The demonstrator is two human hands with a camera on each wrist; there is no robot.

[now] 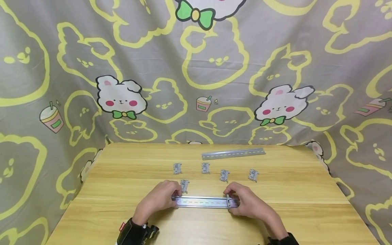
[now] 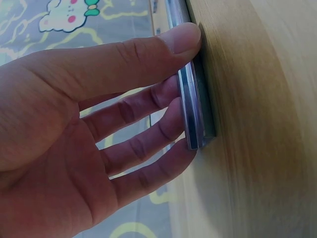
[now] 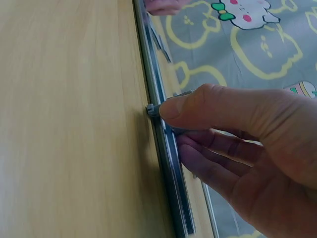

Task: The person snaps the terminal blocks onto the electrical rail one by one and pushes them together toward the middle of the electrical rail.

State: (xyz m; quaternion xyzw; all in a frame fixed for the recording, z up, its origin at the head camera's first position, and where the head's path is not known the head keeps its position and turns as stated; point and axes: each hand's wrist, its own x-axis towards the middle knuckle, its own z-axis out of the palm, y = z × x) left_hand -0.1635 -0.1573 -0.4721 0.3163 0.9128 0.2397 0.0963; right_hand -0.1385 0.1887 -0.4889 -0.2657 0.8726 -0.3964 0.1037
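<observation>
Near the table's (image 1: 306, 217) front edge, we pinch the metal rail (image 1: 203, 202) by its ends, left hand (image 1: 159, 200) gripping bare rail, right hand (image 1: 245, 203) pinching the small clip (image 1: 228, 200) on it; it looks stiff, light and smooth, so the end grip seems best.

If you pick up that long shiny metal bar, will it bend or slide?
The long silver metal rail probably stays stiff: it looks straight and rigid. Flat on the wooden table, it shouldn't roll. Its smooth surface may slide if pushed.
</observation>
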